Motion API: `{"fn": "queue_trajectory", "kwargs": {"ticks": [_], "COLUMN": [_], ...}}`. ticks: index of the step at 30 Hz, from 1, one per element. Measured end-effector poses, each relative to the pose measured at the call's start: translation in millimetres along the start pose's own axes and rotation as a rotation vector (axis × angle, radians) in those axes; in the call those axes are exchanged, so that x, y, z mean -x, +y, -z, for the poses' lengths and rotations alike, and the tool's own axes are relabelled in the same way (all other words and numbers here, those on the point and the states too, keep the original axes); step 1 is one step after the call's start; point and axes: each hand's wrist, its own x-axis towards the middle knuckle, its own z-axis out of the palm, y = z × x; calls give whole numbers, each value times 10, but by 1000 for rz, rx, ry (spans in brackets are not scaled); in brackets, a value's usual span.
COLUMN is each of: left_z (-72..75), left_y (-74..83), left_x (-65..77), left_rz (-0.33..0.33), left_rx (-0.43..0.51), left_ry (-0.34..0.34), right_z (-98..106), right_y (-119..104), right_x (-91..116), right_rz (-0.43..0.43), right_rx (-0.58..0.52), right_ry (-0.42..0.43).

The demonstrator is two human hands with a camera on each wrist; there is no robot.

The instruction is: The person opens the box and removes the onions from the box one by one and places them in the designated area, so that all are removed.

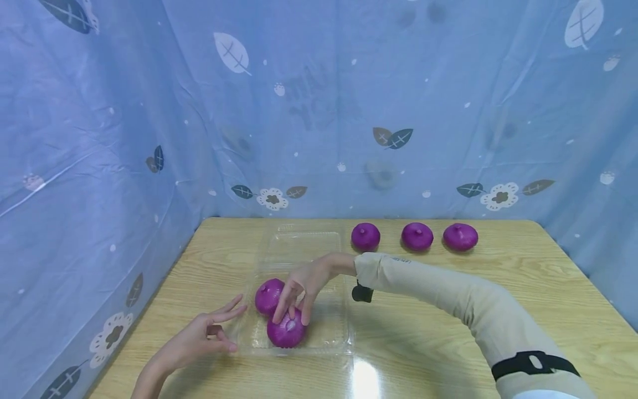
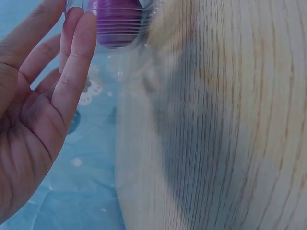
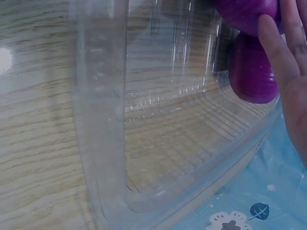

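Note:
My right hand (image 1: 309, 282) reaches down into a clear plastic clamshell box (image 1: 326, 324) and grips a purple onion (image 1: 286, 331) from above, thumb and fingers spread round its top. A second purple onion (image 1: 268, 295) sits in the box just behind and to the left of it. In the right wrist view the gripped onion (image 3: 249, 14) overlaps the other onion (image 3: 253, 72). At the box's left side, my left hand (image 1: 199, 338) has its fingers loosely extended, fingertips right at the clear rim. An onion (image 2: 117, 24) shows through the plastic beyond those fingers.
The box's clear lid (image 1: 306, 244) lies folded open at the back. Right of it, along the table's far side, stand three purple onions (image 1: 366, 237), (image 1: 417, 237), (image 1: 461, 237) in a row. A blue patterned curtain (image 1: 319, 111) borders the wooden table (image 1: 423, 343).

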Motion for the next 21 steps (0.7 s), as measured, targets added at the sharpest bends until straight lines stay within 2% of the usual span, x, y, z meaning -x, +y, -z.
{"fn": "queue_trajectory", "kwargs": {"ticks": [5,12,21], "left_z": [8,12,-18], "left_y": [-1,-11,-43], "left_x": [5,27,22], "left_rz": [-18,-31,-5], "left_rx": [-33,-44,-3], "left_ry": [11,18,16], "right_z": [-40,0,19], "right_y": [-19,-57,-61], "right_x": [18,-10,-233], "right_rz": [-23,53,52], "right_rx": [-27,-14,100], "right_ry": [-59,66,39]}}
